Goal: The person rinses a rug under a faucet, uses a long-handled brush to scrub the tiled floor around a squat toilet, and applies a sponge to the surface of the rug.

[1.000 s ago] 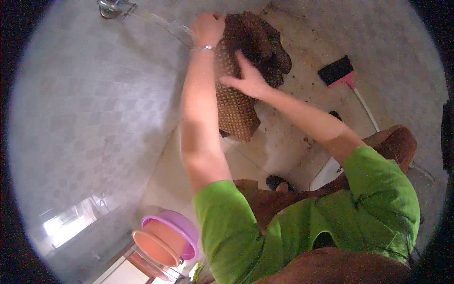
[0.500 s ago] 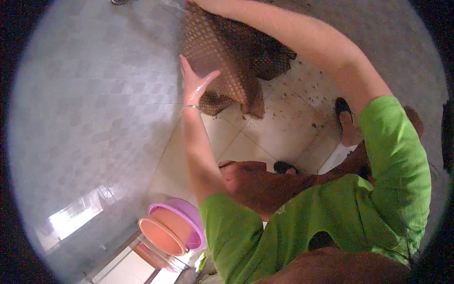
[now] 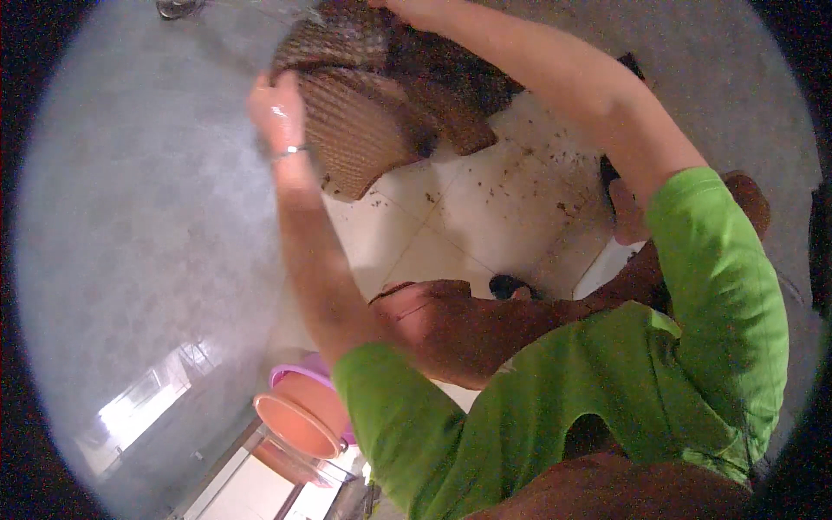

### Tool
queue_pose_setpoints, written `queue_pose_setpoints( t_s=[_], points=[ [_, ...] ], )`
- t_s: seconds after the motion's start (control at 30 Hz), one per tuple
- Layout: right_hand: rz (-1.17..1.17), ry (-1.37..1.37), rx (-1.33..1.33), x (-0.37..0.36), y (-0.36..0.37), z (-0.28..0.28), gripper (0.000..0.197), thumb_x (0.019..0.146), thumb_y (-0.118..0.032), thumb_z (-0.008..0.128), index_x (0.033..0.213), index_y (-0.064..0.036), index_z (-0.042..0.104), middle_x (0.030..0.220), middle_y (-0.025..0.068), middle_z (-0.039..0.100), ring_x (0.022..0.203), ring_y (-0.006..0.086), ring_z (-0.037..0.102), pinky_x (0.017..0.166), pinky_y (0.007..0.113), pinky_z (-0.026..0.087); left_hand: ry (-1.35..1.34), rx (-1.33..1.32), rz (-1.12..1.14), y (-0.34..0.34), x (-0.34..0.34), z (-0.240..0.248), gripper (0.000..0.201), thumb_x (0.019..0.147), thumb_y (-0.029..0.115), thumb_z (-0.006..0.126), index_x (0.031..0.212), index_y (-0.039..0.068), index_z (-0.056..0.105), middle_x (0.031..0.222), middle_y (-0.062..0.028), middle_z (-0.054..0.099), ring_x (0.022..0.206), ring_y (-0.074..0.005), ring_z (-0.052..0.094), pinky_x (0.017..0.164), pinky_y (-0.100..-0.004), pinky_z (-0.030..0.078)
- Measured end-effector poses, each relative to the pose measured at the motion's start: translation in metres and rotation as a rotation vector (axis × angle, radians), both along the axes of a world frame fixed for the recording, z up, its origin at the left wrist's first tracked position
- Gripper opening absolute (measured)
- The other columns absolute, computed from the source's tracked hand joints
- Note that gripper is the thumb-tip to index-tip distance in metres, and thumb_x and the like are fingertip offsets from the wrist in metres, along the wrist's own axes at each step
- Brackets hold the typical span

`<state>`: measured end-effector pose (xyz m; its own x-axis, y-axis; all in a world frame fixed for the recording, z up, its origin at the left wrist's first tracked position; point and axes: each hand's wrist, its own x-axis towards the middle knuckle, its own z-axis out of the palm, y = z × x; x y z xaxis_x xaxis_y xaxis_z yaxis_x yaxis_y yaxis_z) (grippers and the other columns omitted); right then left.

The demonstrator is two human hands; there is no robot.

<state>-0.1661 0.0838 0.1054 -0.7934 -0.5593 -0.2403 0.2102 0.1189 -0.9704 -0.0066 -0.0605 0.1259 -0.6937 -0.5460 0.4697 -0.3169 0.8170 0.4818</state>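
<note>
A brown, wet-looking mat with a coarse grid texture hangs in folds in front of me at the top. My left hand, with a thin bracelet at the wrist, is closed round the mat's left edge. At the upper rim of the picture my right hand is partly cut off; its fingers look closed on the mat's upper part. Darker folds of the mat lie under my right forearm and hide some of the floor.
Dark crumbs of dirt are scattered over pale floor tiles. A grey tiled wall rises on the left. An orange basin and a purple basin stand at lower left. A round metal fitting shows at upper left.
My left hand, open against the mat before, has moved left and up and closed on its edge. The mat has shifted left and folded differently; my right hand has moved slightly right.
</note>
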Motion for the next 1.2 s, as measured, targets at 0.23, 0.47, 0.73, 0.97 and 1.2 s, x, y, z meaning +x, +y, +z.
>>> queue_pose_setpoints(
  t_s=[0.23,0.47,0.73,0.97,1.2],
  points=[
    [-0.180,0.523,0.008,-0.002,-0.009,0.042,0.043,0.079,-0.013,0.046,0.117,0.0016,0.032,0.116,0.0172,0.038,0.100,0.0308,0.042,0.079,0.037,0.037,0.434,0.164,-0.103,0.014,-0.016,0.062,0.027,0.061,0.009,0.057,0.085,-0.003,0.055,0.079,-0.0140,0.058,0.073,-0.0205,0.055,0.067,-0.0284,0.042],
    [0.121,0.415,0.576,0.015,-0.013,0.001,0.022,0.073,-0.013,0.048,0.087,0.0035,0.053,0.095,0.0193,0.052,0.080,0.0308,0.053,0.064,0.039,0.043,-0.007,0.161,-0.034,0.025,-0.043,0.000,0.033,0.059,0.014,0.058,0.091,0.006,0.056,0.084,-0.0107,0.059,0.080,-0.0231,0.055,0.072,-0.0303,0.041],
    [-0.003,1.323,0.797,0.021,0.002,-0.016,0.054,0.063,-0.025,0.059,0.108,0.0003,0.043,0.106,0.0208,0.045,0.088,0.0328,0.050,0.076,0.038,0.041,-0.044,0.353,-0.079,0.038,-0.100,-0.027,0.033,0.056,0.013,0.055,0.088,0.007,0.059,0.082,-0.0114,0.059,0.077,-0.0229,0.056,0.068,-0.0294,0.043],
    [0.098,0.977,0.393,0.029,0.000,-0.031,0.060,0.058,-0.017,0.064,0.112,-0.0171,0.040,0.104,0.0131,0.049,0.091,0.0313,0.047,0.077,0.037,0.039,0.080,0.812,-0.415,0.027,-0.067,-0.040,0.050,0.059,0.004,0.056,0.107,-0.001,0.043,0.099,-0.0145,0.051,0.087,-0.0184,0.051,0.074,-0.0269,0.041],
    [0.256,0.918,0.363,0.023,-0.002,0.015,0.059,0.058,-0.034,0.065,0.110,-0.0159,0.042,0.096,0.0122,0.053,0.089,0.0311,0.050,0.076,0.039,0.040,0.075,0.287,-0.370,0.028,0.002,-0.102,0.077,0.059,0.021,0.066,0.118,-0.006,0.025,0.111,-0.0210,0.041,0.103,-0.0287,0.040,0.086,-0.0312,0.032]
  ],
)
